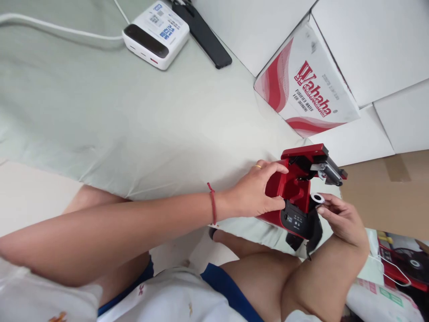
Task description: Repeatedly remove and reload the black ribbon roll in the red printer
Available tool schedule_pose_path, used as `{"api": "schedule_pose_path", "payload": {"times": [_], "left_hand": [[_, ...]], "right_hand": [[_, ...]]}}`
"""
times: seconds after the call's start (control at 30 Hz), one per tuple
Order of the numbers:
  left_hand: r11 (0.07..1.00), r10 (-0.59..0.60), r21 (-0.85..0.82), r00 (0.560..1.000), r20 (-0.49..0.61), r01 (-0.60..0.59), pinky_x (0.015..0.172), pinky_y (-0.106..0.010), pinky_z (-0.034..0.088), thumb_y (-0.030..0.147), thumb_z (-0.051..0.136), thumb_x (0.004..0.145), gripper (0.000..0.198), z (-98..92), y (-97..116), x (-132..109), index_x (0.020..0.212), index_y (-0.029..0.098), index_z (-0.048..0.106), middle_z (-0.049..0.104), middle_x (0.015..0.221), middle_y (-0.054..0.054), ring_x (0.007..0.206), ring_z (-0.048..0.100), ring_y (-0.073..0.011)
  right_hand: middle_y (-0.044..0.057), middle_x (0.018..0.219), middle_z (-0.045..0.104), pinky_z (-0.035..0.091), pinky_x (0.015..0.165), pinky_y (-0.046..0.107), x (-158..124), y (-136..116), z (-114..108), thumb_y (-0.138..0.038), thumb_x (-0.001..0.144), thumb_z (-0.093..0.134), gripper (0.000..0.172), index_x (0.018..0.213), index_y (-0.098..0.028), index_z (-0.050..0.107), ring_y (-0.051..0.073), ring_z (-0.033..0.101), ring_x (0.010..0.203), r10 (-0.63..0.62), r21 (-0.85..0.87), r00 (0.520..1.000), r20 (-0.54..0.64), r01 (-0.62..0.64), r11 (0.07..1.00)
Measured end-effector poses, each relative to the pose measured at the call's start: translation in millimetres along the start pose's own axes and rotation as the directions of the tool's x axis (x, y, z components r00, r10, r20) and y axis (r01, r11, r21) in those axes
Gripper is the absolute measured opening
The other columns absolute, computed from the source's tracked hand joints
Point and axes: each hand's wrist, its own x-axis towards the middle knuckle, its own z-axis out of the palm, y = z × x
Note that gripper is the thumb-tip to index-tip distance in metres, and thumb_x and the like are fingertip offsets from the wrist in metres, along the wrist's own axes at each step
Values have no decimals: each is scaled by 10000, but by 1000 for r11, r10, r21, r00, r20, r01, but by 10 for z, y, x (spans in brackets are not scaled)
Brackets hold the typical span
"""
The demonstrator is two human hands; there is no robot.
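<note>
A red and black device that looks like a label printer rests near the table's edge, with its red lid swung up and a metal-and-black bar at the lid's end. My left hand grips the printer's red body, thumb by the black panel and fingers over the far rim. Between the thumb and fingers of my right hand is a small roll with a white core, held beside the open compartment. A black strip hangs below the roll; whether it joins the roll I cannot tell.
A white power bank with a cable lies at the upper left, beside a black phone-like object. White boxes and a Wahaha carton stand behind. A brown cardboard box and another red device are at right.
</note>
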Motion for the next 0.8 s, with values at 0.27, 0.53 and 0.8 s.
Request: {"api": "schedule_pose_path", "payload": {"times": [0.27, 0.53, 0.8], "left_hand": [[1000, -18, 0, 1000, -7, 18, 1296, -573, 404, 222, 744, 777, 574, 5, 3, -4, 1328, 259, 591, 549, 1471, -128, 1420, 533, -320], [1000, -16, 16, 1000, -23, 17, 1260, -570, 447, 230, 745, 770, 555, 18, -3, 4, 1304, 272, 602, 571, 1422, -107, 1384, 553, -323], [1000, -21, 5, 1000, 6, 21, 1293, -572, 411, 211, 733, 783, 532, 0, 16, -5, 1295, 259, 599, 561, 1458, -122, 1417, 533, -313]], "right_hand": [[106, 1045, 840, 662, 805, 377, 107, -187, 392, -546, 746, 903, 563, 1172, -194, 790, 254, 782, 868, 93, -60, 981, 168, -84, 995], [66, 952, 833, 615, 705, 321, 75, -317, 554, -343, 769, 773, 310, 1041, -197, 806, 249, 757, 823, 101, -249, 981, 163, -58, 967], [105, 1059, 823, 559, 668, 359, 56, -125, 176, -577, 801, 726, 795, 1485, -175, 674, 195, 654, 663, 98, -518, 988, -122, -148, 843]]}}
